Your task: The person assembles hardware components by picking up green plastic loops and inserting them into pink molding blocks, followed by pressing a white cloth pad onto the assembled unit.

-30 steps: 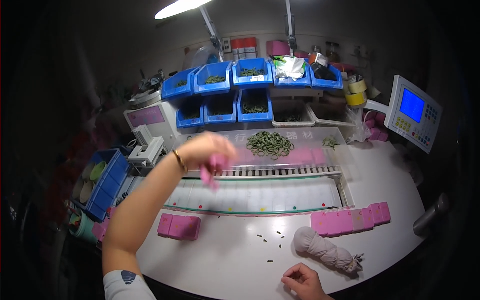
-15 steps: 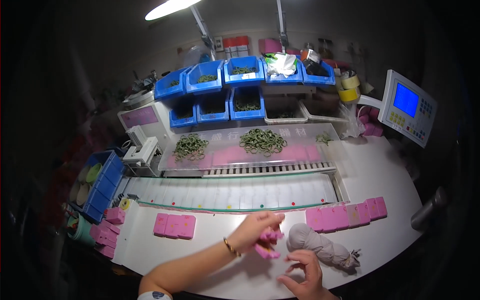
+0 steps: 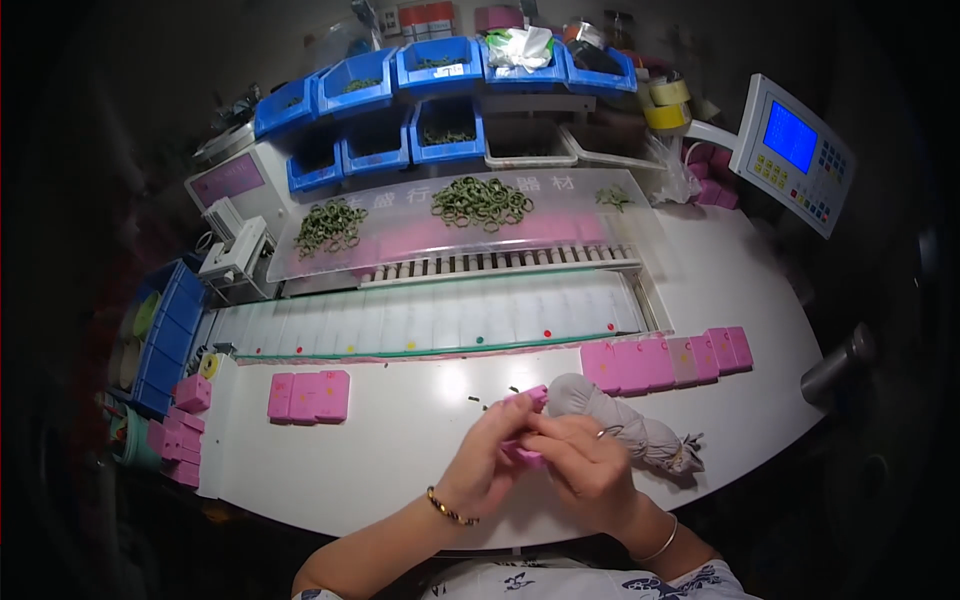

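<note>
My left hand (image 3: pixel 480 455) is closed around a pink rubber mold (image 3: pixel 537 396), held low over the white table. Bent fingers of my right hand (image 3: pixel 588 468) meet the same mold from the other side and pinch at it. Much of the mold is hidden by the fingers, so what lies inside it cannot be made out. Just beyond the hands, small dark green bits (image 3: pixel 473 399) lie on the table. A grey tied cloth bundle (image 3: pixel 640 428) rests right behind my right hand.
Pink molds stand in a row (image 3: pixel 640 366) at the right, and more molds (image 3: pixel 308 397) sit at the left. Green rings (image 3: pixel 483 203) are heaped on a clear sheet (image 3: pixel 400 225). Blue bins (image 3: pixel 440 65) line the back. A control panel (image 3: pixel 795 150) stands far right.
My right hand, apart and open before, has come onto the mold in my left hand. Green bits now show on the table. The view has tipped down, so everything sits higher.
</note>
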{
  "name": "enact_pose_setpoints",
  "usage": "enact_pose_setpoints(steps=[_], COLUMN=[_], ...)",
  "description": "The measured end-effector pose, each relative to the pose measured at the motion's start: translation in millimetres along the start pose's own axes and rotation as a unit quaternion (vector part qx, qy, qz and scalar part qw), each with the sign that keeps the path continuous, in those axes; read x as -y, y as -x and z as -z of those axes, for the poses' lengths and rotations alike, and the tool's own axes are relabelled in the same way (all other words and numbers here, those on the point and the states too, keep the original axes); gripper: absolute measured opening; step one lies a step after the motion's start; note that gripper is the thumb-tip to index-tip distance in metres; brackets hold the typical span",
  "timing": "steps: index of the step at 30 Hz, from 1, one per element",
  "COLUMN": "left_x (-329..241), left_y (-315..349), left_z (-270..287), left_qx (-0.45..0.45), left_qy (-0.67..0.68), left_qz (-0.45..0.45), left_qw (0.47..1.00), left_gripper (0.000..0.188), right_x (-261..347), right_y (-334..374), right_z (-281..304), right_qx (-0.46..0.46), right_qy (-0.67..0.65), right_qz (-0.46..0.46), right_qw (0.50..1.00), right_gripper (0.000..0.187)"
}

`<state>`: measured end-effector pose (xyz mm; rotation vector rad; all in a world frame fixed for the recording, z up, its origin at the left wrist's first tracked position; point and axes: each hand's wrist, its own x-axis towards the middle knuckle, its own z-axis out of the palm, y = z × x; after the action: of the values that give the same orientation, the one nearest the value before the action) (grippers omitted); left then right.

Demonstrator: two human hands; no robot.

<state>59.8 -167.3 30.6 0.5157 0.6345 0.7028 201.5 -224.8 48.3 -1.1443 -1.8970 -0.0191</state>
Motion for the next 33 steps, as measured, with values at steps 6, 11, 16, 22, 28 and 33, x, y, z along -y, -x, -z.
enact_pose_setpoints(steps=[6,11,16,22,28,33], left_x=[-15,-21,-19,-8,-8,-15], left_y=[-20,-18,-19,-19,-14,-9], left_z=[4,2,12,8,17,5], left_qx=[0.018,-0.027,-0.046,-0.041,-0.083,-0.025], left_qy=[0.166,0.138,0.098,0.067,0.036,-0.182], left_qz=[0.038,0.033,0.025,-0.014,-0.044,-0.218], left_qw=[0.985,0.989,0.994,0.997,0.995,0.958], left_gripper=[0.046,0.043,0.039,0.036,0.033,0.036], right_x=[14,2,-25,-42,-15,17], right_y=[21,27,19,18,-24,-24], right_z=[-13,9,46,48,63,49], right_qx=[0.042,0.068,0.137,0.239,-0.033,0.141], right_qy=[0.075,0.082,0.215,0.117,0.230,0.258], right_qz=[0.081,0.112,-0.061,-0.132,0.012,0.138], right_qw=[0.993,0.988,0.965,0.955,0.972,0.946], right_gripper=[0.035,0.037,0.062,0.074,0.060,0.042])
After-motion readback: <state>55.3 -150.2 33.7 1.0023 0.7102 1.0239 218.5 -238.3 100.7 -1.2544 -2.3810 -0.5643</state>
